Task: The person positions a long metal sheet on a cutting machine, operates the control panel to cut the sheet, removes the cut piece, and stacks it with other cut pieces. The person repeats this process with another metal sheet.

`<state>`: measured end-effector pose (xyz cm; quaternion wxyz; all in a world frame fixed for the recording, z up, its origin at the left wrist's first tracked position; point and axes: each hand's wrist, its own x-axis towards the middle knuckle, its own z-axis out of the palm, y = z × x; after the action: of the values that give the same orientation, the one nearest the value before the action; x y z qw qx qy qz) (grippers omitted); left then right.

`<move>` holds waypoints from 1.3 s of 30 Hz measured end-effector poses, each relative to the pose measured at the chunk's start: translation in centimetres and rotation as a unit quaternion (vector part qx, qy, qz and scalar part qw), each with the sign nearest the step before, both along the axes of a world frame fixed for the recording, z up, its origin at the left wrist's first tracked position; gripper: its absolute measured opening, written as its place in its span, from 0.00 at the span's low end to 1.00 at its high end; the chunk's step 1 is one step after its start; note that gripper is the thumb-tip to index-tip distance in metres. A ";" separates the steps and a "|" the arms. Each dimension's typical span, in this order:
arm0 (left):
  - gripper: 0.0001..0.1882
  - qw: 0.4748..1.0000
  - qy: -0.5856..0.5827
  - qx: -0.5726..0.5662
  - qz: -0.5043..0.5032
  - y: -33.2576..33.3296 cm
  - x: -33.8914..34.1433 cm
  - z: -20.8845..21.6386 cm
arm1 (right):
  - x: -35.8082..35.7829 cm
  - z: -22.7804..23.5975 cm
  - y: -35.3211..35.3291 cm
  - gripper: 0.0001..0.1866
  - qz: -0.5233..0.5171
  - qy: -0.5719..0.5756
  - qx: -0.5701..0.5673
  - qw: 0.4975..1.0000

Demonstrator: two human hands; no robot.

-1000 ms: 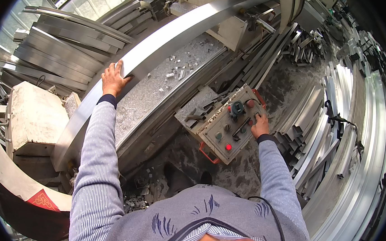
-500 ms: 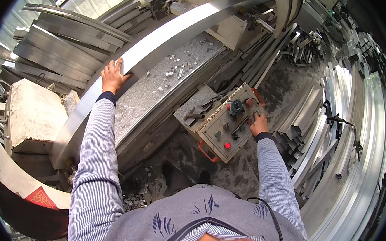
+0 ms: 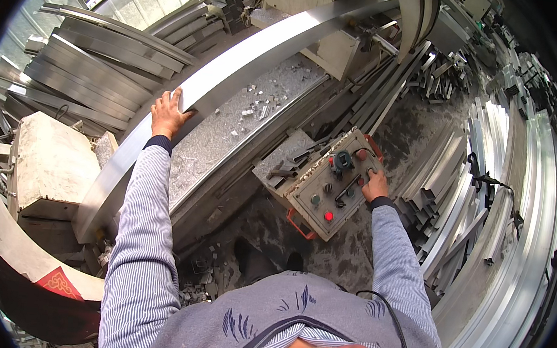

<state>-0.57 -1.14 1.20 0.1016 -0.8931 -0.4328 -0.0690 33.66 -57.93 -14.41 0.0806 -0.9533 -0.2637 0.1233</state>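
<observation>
A long, wide aluminium profile (image 3: 235, 58) lies slantwise across the saw bench, from lower left to the far top. My left hand (image 3: 169, 116) rests on it with spread fingers on the bright face and the thumb over the near edge. To the right, my right hand (image 3: 376, 185) is at a beige control box (image 3: 305, 188). Its index finger reaches onto a button beside the red mushroom knob (image 3: 360, 154), and the other fingers are partly hidden. A red lamp (image 3: 329, 216) glows on the box, and orange handles (image 3: 300, 225) are fixed at its ends.
Offcuts and shavings cover the machine bed (image 3: 248, 106). Beige machine housings (image 3: 53, 163) stand at the left, beside a curved guard (image 3: 18, 238). Stacked profiles (image 3: 84, 70) lie at the upper left, and long bundles (image 3: 507, 257) fill the right. Scraps litter the floor by my feet.
The view has shifted slightly, so everything sits a little farther right or lower. My left hand stays on the profile and my right hand stays at the button.
</observation>
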 end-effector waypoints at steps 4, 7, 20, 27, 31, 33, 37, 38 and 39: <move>0.52 1.000 0.001 -0.002 0.003 -0.1 0.1 0.1 | -0.1 -0.3 -0.2 0.28 0.003 -0.009 0.016 1.000; 0.51 1.000 -0.003 -0.001 0.000 -0.2 0.0 0.1 | -0.1 -0.6 -0.3 0.27 0.005 -0.016 0.030 0.999; 0.49 1.000 -0.014 0.002 -0.009 0.0 -0.1 -0.1 | 0.5 -2.6 -0.7 0.29 0.004 -0.030 0.061 0.998; 0.48 1.000 -0.013 0.002 -0.010 -0.1 -0.1 0.0 | 0.6 -2.4 -0.7 0.31 0.014 -0.018 0.034 0.999; 0.48 1.000 -0.014 0.009 -0.008 -0.1 -0.1 -0.1 | 0.3 -1.9 -0.5 0.31 0.009 -0.007 0.029 1.000; 0.48 1.000 -0.014 0.011 -0.008 -0.1 -0.1 -0.1 | 0.3 -1.7 -0.4 0.31 0.009 -0.001 0.029 1.000; 0.48 1.000 -0.019 0.012 -0.011 0.0 -0.1 -0.2 | 0.4 -1.6 -0.5 0.31 0.017 0.006 0.029 0.999; 0.48 1.000 -0.019 0.015 -0.013 0.0 -0.1 -0.3 | 0.5 -1.7 -0.5 0.31 0.005 0.005 0.031 1.000; 0.49 1.000 -0.019 0.017 -0.013 0.0 -0.1 -0.3 | 0.5 -1.7 -0.5 0.31 0.021 0.005 0.029 0.999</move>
<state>-0.63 -1.10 0.90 0.1073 -0.8955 -0.4215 -0.0947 34.20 -58.45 -16.12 0.1067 -0.9441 -0.2868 0.1224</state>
